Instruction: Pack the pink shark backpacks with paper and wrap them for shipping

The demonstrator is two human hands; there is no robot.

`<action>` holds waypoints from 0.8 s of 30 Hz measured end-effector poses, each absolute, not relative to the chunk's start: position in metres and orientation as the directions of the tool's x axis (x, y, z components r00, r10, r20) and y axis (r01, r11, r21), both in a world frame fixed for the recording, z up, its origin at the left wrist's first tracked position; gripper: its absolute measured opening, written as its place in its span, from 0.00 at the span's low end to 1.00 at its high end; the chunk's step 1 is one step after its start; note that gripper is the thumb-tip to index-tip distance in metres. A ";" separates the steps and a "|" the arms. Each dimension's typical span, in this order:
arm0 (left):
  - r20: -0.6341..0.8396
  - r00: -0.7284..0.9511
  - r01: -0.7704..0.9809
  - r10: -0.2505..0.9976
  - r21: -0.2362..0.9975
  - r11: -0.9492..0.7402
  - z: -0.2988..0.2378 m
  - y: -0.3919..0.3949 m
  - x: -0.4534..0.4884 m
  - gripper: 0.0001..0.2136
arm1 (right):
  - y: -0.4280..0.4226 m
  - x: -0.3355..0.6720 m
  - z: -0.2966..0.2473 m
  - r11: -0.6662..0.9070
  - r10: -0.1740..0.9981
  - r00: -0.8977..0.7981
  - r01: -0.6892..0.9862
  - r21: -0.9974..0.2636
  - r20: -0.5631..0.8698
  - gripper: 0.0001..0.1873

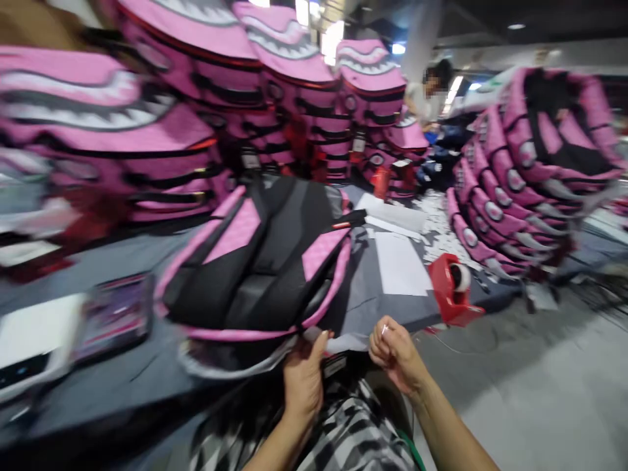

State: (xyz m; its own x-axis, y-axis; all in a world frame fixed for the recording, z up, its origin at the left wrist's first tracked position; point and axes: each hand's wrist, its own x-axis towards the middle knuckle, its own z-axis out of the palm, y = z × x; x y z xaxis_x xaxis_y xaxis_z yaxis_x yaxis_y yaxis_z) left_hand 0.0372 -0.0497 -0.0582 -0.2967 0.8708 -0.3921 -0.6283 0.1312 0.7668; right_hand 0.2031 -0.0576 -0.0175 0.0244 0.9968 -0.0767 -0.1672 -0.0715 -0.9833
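A black and pink backpack (284, 255) lies on the table in front of me, its shoulder straps facing up. Along its near edge runs a thin pale strip (350, 341), which looks like fabric or plastic. My left hand (301, 379) is at the backpack's near right corner, thumb up and fingers curled around the strip. To the right, past the table edge, my right hand (396, 353) is closed in a fist at the strip's other end. The strip spans the gap between both hands. What lies inside the right fist is hidden.
Stacked pink backpacks (304, 65) line the back, with another leaning stack (510, 176) at right. A red tape dispenser (454, 291) sits at the table edge by white paper sheets (402, 265). A dark flat case (115, 314) lies left. A person (424, 98) is farther back.
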 end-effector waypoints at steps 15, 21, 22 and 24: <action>-0.189 -0.332 -0.507 0.924 0.862 -0.006 -0.063 -0.046 0.032 0.16 | 0.005 0.147 0.014 0.710 0.696 -0.687 0.614 -0.343 0.211 0.08; -0.167 -0.321 -0.475 0.932 0.880 -0.005 -0.076 -0.047 0.032 0.12 | 0.003 0.145 0.012 0.687 0.726 -0.638 0.661 -0.302 0.255 0.03; -0.158 -0.321 -0.486 0.934 0.874 -0.020 -0.076 -0.048 0.032 0.12 | 0.003 0.144 0.012 0.666 0.745 -0.618 0.675 -0.318 0.251 0.03; -0.131 -0.295 -0.546 0.947 0.836 -0.054 -0.072 -0.051 0.031 0.13 | 0.001 0.142 0.012 0.610 0.791 -0.566 0.697 -0.378 0.232 0.05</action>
State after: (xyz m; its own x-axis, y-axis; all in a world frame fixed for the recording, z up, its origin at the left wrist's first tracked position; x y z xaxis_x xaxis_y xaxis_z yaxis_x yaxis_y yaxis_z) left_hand 0.0314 -0.0507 -0.0721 -0.2947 0.9466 -0.1306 -0.5456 -0.0545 0.8363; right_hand 0.1423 0.0012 0.0121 -0.5663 0.7910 0.2317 0.6966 0.6096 -0.3784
